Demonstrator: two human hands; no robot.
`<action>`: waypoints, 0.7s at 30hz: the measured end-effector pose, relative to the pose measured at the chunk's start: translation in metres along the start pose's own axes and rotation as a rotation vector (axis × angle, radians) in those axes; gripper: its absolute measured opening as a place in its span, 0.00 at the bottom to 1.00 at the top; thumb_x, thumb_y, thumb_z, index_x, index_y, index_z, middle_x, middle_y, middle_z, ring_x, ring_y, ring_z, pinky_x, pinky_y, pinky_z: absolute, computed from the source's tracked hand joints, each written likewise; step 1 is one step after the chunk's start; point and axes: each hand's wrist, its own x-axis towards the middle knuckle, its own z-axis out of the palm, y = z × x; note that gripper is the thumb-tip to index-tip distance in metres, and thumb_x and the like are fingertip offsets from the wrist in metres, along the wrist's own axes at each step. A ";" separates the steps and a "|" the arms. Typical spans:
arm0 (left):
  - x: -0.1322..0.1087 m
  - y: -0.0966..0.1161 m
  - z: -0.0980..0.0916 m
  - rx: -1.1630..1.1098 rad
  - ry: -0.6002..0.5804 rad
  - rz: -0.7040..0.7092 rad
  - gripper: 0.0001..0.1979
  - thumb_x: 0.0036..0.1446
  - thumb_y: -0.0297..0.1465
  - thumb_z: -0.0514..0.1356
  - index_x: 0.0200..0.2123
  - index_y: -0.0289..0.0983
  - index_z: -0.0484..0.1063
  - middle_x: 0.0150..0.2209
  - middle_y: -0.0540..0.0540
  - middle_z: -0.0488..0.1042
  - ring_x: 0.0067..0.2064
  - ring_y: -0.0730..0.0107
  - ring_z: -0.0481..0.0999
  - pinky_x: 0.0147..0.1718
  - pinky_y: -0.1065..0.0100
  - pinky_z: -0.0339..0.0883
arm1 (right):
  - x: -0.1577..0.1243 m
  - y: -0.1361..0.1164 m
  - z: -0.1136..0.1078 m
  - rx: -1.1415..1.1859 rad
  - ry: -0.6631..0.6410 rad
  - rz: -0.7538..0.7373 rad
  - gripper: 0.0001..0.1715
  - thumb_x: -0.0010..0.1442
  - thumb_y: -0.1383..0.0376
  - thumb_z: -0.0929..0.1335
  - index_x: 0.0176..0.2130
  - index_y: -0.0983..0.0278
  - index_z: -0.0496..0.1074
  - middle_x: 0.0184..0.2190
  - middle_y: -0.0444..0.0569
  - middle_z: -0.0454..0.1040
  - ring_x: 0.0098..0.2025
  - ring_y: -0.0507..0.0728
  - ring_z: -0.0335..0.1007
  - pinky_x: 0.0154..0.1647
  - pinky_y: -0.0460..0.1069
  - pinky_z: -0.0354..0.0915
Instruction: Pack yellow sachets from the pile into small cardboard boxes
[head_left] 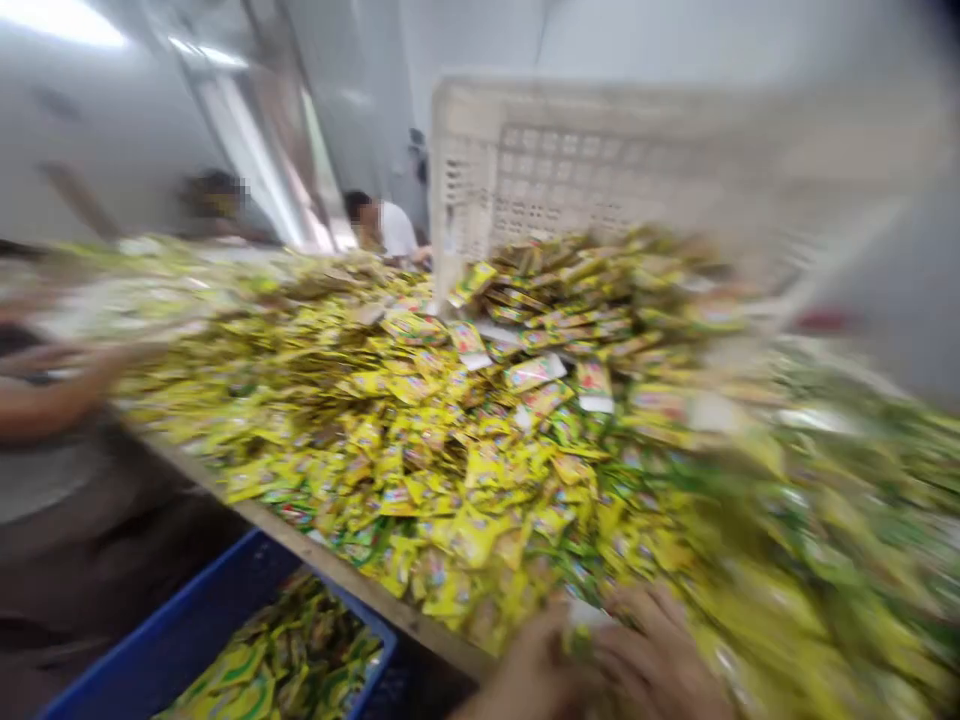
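My left hand (529,665) and my right hand (656,650) are close together at the near edge of a large heap of small yellow-and-green packets (480,460). Both are blurred, with fingers curled inward. Between them is a small packet (589,614) with a white end, and the fingers of both hands appear closed on it. Part of this packet is hidden by the fingers. Loose packets lie all around my hands, some showing white backs or ends.
A white plastic crate (465,150) lies tipped on its side, packets spilling from its mouth. Below the table edge (315,550) stands a blue crate (187,610) holding more packets. A co-worker's arm (52,405) reaches in at left; another person (394,228) is at the far end.
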 end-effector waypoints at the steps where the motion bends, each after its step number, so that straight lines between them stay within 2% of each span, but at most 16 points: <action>1: 0.002 -0.006 0.002 -0.008 -0.009 -0.010 0.18 0.40 0.40 0.73 0.36 0.39 0.79 0.36 0.47 0.80 0.41 0.57 0.77 0.41 0.63 0.69 | -0.001 -0.003 -0.002 -0.073 -0.112 0.038 0.04 0.53 0.62 0.75 0.27 0.56 0.77 0.39 0.49 0.75 0.44 0.62 0.68 0.44 0.53 0.68; 2: 0.004 -0.011 0.002 -0.013 -0.014 -0.012 0.19 0.40 0.37 0.73 0.38 0.38 0.79 0.38 0.47 0.80 0.43 0.57 0.75 0.45 0.63 0.67 | -0.001 -0.006 -0.005 -0.123 -0.176 0.103 0.06 0.51 0.60 0.76 0.26 0.57 0.77 0.43 0.51 0.74 0.50 0.65 0.65 0.49 0.56 0.66; 4: 0.010 -0.020 -0.001 -0.013 -0.036 -0.024 0.18 0.44 0.34 0.72 0.41 0.38 0.79 0.40 0.48 0.80 0.44 0.58 0.74 0.47 0.64 0.65 | 0.000 -0.011 -0.009 -0.125 -0.280 0.174 0.05 0.54 0.61 0.74 0.27 0.56 0.78 0.46 0.49 0.73 0.55 0.65 0.62 0.53 0.57 0.64; 5: 0.012 -0.023 -0.004 0.011 -0.053 -0.022 0.18 0.46 0.34 0.70 0.43 0.39 0.78 0.40 0.47 0.80 0.44 0.59 0.74 0.47 0.65 0.65 | 0.000 -0.013 -0.012 -0.107 -0.304 0.219 0.03 0.57 0.61 0.72 0.31 0.55 0.79 0.50 0.48 0.72 0.58 0.64 0.59 0.56 0.59 0.61; 7: 0.013 -0.026 -0.011 0.057 -0.091 -0.031 0.18 0.50 0.35 0.68 0.45 0.39 0.77 0.42 0.46 0.80 0.45 0.57 0.75 0.48 0.63 0.65 | -0.002 -0.015 -0.016 -0.017 -0.208 0.321 0.09 0.63 0.63 0.67 0.39 0.55 0.79 0.51 0.49 0.72 0.56 0.62 0.61 0.56 0.57 0.60; 8: 0.012 -0.026 -0.014 0.075 -0.101 -0.040 0.18 0.53 0.37 0.66 0.47 0.40 0.77 0.45 0.46 0.79 0.47 0.56 0.74 0.51 0.61 0.64 | -0.005 -0.015 -0.017 0.038 -0.107 0.400 0.10 0.64 0.64 0.66 0.42 0.56 0.78 0.49 0.51 0.73 0.54 0.60 0.64 0.54 0.56 0.62; 10: 0.008 -0.023 -0.021 0.052 -0.099 -0.081 0.19 0.58 0.41 0.60 0.51 0.41 0.76 0.51 0.44 0.77 0.56 0.53 0.69 0.58 0.57 0.58 | -0.015 -0.012 -0.012 0.207 0.094 0.591 0.09 0.63 0.64 0.67 0.41 0.60 0.77 0.39 0.51 0.75 0.41 0.57 0.70 0.43 0.51 0.67; 11: 0.006 -0.022 -0.023 0.014 -0.102 -0.108 0.21 0.60 0.43 0.57 0.52 0.42 0.75 0.55 0.44 0.74 0.60 0.53 0.66 0.61 0.56 0.53 | -0.020 -0.010 -0.007 0.326 0.140 0.695 0.08 0.60 0.63 0.68 0.39 0.61 0.77 0.33 0.49 0.75 0.34 0.55 0.70 0.35 0.48 0.68; 13: 0.005 -0.017 -0.026 -0.083 -0.133 -0.158 0.22 0.59 0.43 0.58 0.53 0.41 0.74 0.58 0.44 0.71 0.64 0.52 0.60 0.64 0.54 0.46 | -0.028 -0.006 0.007 0.575 0.124 0.846 0.10 0.55 0.60 0.72 0.36 0.63 0.77 0.25 0.44 0.72 0.24 0.52 0.66 0.23 0.45 0.64; 15: 0.007 -0.012 -0.023 -0.157 -0.165 -0.216 0.24 0.53 0.40 0.64 0.53 0.41 0.75 0.57 0.42 0.73 0.63 0.48 0.62 0.63 0.51 0.49 | -0.032 -0.004 0.021 0.708 0.089 0.886 0.13 0.53 0.58 0.72 0.36 0.64 0.77 0.23 0.43 0.72 0.20 0.50 0.62 0.20 0.43 0.62; 17: 0.012 -0.006 -0.014 -0.173 -0.125 -0.264 0.24 0.48 0.34 0.66 0.51 0.41 0.76 0.53 0.42 0.76 0.59 0.47 0.68 0.60 0.51 0.54 | -0.030 -0.002 0.029 0.665 0.124 0.862 0.13 0.54 0.59 0.71 0.36 0.65 0.79 0.26 0.44 0.74 0.22 0.50 0.64 0.21 0.43 0.62; 19: 0.017 -0.002 -0.005 -0.160 -0.041 -0.265 0.21 0.50 0.33 0.65 0.50 0.40 0.77 0.49 0.43 0.79 0.55 0.49 0.72 0.58 0.52 0.57 | -0.025 0.002 0.032 0.606 0.169 0.848 0.12 0.56 0.60 0.70 0.37 0.64 0.80 0.28 0.46 0.75 0.23 0.49 0.64 0.21 0.42 0.62; 21: 0.021 0.000 0.000 -0.156 0.003 -0.217 0.20 0.53 0.35 0.64 0.50 0.40 0.76 0.49 0.43 0.79 0.54 0.53 0.72 0.58 0.55 0.58 | -0.021 0.007 0.030 0.618 0.191 0.882 0.13 0.56 0.60 0.69 0.38 0.63 0.81 0.27 0.46 0.75 0.19 0.48 0.62 0.16 0.42 0.60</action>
